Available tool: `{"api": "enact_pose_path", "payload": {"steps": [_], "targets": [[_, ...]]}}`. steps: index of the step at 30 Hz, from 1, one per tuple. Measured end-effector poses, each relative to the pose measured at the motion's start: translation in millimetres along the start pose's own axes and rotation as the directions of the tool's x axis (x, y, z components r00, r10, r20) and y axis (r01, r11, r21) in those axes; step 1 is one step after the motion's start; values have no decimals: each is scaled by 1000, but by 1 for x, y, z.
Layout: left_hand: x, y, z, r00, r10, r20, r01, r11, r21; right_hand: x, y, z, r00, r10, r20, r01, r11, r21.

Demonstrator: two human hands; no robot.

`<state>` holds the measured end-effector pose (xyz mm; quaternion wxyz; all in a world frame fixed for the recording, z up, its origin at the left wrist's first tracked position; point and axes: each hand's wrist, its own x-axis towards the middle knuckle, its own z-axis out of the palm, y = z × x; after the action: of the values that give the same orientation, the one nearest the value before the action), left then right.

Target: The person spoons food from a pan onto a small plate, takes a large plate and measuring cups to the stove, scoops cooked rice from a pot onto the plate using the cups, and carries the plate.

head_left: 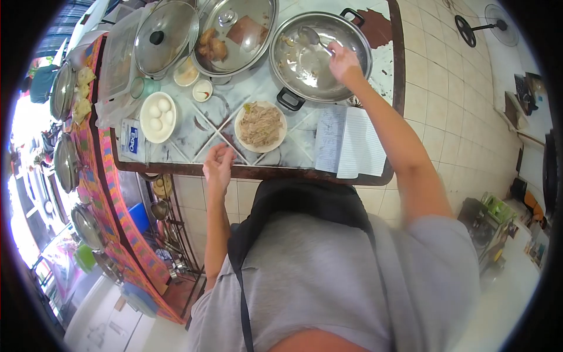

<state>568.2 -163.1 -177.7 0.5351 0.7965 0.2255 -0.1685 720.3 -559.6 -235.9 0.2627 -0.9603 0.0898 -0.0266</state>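
My right hand point(345, 63) is closed around the handle of a metal spoon point(311, 36). The spoon's bowl end is inside a wide steel pot point(280, 75) with black handles, where a few food bits stick to the bottom. At the table's front edge, my left hand point(219, 165) hangs with loosely bent fingers and nothing visible in them. Just beyond it sits a plate of shredded meat point(260, 124). An oval white dish point(144, 120) to the left holds several peeled eggs point(157, 113).
An open notebook point(360, 141) lies at the table's front right. Farther back are a second pan point(267, 44) with browned pieces of food, a glass lid point(167, 38), small bowls point(203, 91) and clear plastic containers point(120, 64). A blue-and-white packet point(132, 139) lies by the left edge.
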Motion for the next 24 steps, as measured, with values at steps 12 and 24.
{"api": "enact_pose_path", "payload": {"steps": [12, 24], "targets": [[4, 27, 33, 991, 62, 117, -63, 998, 2, 5, 5, -6, 979, -151, 140, 139, 986, 94], [5, 34, 47, 988, 45, 151, -38, 998, -45, -6, 21, -44, 815, -397, 423, 411, 909, 61]]}}
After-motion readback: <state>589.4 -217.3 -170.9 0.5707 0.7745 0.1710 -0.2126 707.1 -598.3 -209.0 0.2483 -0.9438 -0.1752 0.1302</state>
